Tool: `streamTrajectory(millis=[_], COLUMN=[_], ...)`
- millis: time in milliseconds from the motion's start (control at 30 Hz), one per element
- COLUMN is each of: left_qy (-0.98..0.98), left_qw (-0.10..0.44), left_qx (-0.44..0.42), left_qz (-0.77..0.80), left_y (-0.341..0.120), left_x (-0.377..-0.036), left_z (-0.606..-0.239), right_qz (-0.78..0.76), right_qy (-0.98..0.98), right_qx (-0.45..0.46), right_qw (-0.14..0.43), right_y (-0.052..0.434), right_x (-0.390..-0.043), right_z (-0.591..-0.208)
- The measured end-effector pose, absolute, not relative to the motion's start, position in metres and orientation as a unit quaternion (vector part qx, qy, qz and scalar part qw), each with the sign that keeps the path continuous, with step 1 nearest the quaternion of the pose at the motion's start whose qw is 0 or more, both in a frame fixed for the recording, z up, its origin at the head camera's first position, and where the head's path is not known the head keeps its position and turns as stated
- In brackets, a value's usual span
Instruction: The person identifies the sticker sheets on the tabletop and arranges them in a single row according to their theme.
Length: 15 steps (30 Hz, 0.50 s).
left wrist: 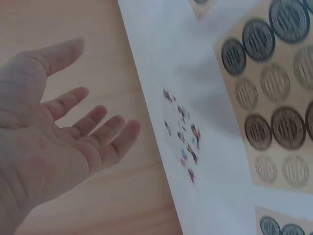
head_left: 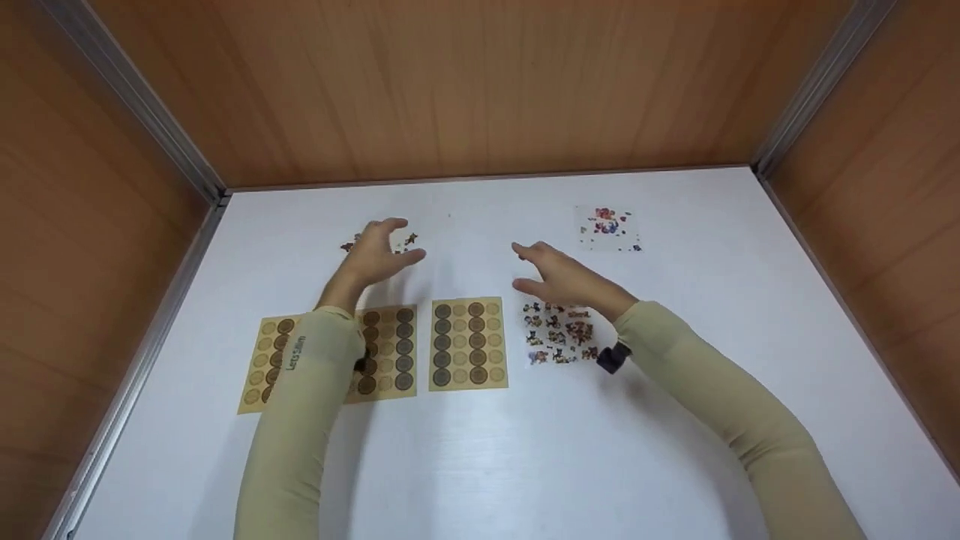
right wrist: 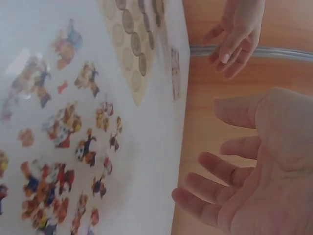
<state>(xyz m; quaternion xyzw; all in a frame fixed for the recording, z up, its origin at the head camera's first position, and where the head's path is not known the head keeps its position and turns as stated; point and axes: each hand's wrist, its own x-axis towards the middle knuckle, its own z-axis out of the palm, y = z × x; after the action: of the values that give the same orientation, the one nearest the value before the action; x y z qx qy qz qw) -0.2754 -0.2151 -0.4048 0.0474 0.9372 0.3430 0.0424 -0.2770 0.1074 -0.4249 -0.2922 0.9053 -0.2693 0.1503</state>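
My left hand (head_left: 376,256) hovers over a small sticker sheet (head_left: 411,240) at the back left, which it partly hides. Its thumb and fingers are spread, and nothing is between them; the left wrist view shows the bare palm (left wrist: 54,132). Above a clear sheet of colourful cartoon stickers (head_left: 556,337), my right hand (head_left: 562,276) is held with fingers apart and holds nothing, as the right wrist view of the same hand (right wrist: 244,181) confirms. Between the forearms lies a tan sheet of round stickers (head_left: 469,345) in dark and light columns.
Two more tan sheets, one at the far left (head_left: 259,360) and one beside it (head_left: 394,352), lie partly under the left sleeve (head_left: 300,420). Another clear sticker sheet (head_left: 609,229) is at the back right. Wooden panels (head_left: 480,90) wall in the white table (head_left: 480,465).
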Motion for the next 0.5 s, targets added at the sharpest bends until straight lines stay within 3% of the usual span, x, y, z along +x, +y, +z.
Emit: streamTrajectory(millis=[300, 500], left_qy=[0.949, 0.952], left_qw=[0.048, 0.09], left_qx=[-0.04, -0.077], left_qz=[0.309, 0.282], left_y=[-0.275, -0.288], left_x=[-0.291, -0.287], left_z=[-0.434, -0.45], right_qz=[-0.269, -0.266], right_qy=[0.91, 0.908], right_qx=[-0.285, -0.288], right_qw=[0.136, 0.147], right_y=[0.039, -0.005], right_x=[-0.301, -0.306], right_z=[-0.45, -0.467])
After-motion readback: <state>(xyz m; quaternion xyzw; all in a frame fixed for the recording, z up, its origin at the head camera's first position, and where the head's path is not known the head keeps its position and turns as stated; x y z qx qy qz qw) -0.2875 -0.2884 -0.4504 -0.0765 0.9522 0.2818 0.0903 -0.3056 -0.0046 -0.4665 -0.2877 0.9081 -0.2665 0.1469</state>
